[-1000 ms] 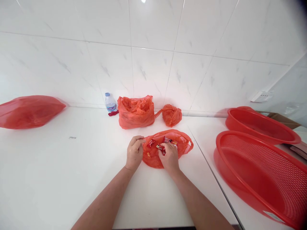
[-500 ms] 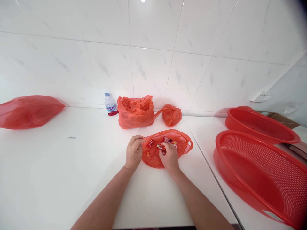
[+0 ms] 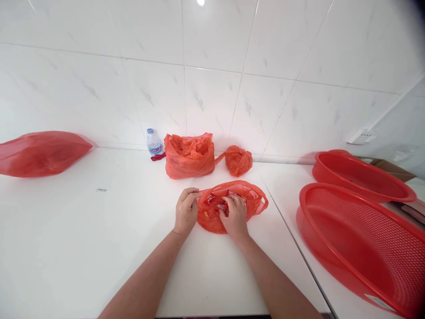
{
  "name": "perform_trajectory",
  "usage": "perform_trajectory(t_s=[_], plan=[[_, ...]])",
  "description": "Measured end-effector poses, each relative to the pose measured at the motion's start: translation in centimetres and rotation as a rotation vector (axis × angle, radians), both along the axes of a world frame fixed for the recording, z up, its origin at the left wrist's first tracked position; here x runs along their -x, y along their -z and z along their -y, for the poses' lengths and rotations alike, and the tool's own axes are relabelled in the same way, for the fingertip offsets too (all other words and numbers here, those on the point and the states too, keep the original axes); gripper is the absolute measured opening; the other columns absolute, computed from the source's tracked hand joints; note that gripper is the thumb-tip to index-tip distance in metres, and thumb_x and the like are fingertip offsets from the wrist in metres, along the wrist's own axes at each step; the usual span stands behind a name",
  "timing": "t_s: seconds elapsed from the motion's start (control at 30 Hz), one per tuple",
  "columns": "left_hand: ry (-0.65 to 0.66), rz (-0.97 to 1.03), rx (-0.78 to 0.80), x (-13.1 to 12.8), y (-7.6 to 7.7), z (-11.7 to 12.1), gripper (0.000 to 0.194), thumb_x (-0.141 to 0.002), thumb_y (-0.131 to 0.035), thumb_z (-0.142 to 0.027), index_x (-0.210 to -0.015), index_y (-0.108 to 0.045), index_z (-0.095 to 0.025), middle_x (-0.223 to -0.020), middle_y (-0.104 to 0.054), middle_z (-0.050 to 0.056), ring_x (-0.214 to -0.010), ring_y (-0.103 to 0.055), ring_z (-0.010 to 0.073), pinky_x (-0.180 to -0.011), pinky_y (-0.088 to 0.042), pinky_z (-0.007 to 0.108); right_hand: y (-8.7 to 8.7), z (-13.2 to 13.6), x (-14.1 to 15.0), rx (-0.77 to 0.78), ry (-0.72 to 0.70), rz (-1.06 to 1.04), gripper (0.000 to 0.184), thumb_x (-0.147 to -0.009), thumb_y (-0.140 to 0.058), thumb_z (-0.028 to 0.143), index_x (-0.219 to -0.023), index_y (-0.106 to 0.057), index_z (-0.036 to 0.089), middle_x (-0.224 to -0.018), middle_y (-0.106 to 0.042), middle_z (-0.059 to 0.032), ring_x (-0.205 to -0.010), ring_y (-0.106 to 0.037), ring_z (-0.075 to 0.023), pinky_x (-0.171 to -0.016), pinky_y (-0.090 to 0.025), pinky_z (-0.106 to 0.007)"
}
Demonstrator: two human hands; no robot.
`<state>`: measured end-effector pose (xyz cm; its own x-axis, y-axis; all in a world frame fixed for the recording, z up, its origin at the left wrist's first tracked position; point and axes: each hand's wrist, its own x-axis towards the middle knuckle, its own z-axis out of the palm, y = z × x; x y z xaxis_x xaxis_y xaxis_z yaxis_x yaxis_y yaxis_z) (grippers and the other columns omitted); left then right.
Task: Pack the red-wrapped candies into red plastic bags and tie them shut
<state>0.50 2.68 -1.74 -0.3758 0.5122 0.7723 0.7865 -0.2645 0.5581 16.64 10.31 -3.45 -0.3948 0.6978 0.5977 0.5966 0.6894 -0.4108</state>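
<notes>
Both forearms reach in from the bottom edge over a white tabletop (image 3: 83, 248). Near basket (image 3: 310, 226), red plastic with mesh sides, on the right past the tabletop seam; white label low on it. Right hand (image 3: 235, 215) inside an open red plastic bag (image 3: 215, 227), thumb and fingers slightly apart around a small red wrapped packet (image 3: 222, 207); can't tell if gripped. Left hand (image 3: 186, 212) at the bag's left side, fingers bent, pinching the rim. Bag lies mid-table, mouth up, loop handle to the right. Another red packet (image 3: 210, 199) in it, left of the right hand; more partly hidden under the fingers. Small grey scrap (image 3: 101, 190) on table, well left of the hands. Far basket (image 3: 320, 175), also red, just behind the near one; cardboard box (image 3: 392, 168) beyond it. Back row, left to right: puffed red bag (image 3: 43, 155), dark red item (image 3: 158, 156) beside an upright clear bottle (image 3: 154, 145) with blue cap, stuffed red bag (image 3: 189, 167), small red bundle (image 3: 238, 161). Tiled wall (image 3: 212, 97) behind, socket (image 3: 361, 136) at right.
</notes>
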Motion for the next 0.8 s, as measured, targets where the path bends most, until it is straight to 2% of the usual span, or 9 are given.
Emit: perform_trajectory(t_s=[0.3,0.6,0.8], plan=[[-0.002,0.009,-0.004,0.10,0.06,-0.04,0.027,-0.083,-0.044,-0.002,-0.086,-0.063,-0.021,-0.101,-0.059,0.004,-0.093,-0.058,0.0150,-0.079,-0.051,0.030,0.54,-0.12,0.07,0.013,0.031,0.062,0.028,-0.074,-0.064,0.026,-0.101,-0.065,0.018,-0.113,-0.057,-0.0111,-0.116,-0.044,-0.0301,-0.098,-0.031,-0.048],[0.004,0.008,-0.009,0.05,0.05,-0.10,0.026,-0.083,-0.045,-0.003,-0.086,-0.063,-0.021,-0.101,-0.059,0.004,-0.092,-0.058,0.0153,-0.078,-0.051,0.031,0.31,-0.08,-0.08,0.051,0.018,0.108,0.021,-0.075,-0.063,0.023,-0.096,-0.066,0.021,-0.109,-0.058,-0.0087,-0.119,-0.043,-0.0289,-0.099,-0.030,-0.045],[0.009,0.005,-0.008,0.08,0.05,-0.14,0.025,-0.084,-0.044,-0.004,-0.086,-0.063,-0.021,-0.101,-0.059,0.004,-0.092,-0.058,0.0155,-0.078,-0.051,0.031,0.37,-0.15,-0.22,0.068,-0.004,0.090,0.024,-0.074,-0.064,0.019,-0.098,-0.067,0.023,-0.108,-0.057,-0.0068,-0.119,-0.043,-0.0279,-0.098,-0.031,-0.045]])
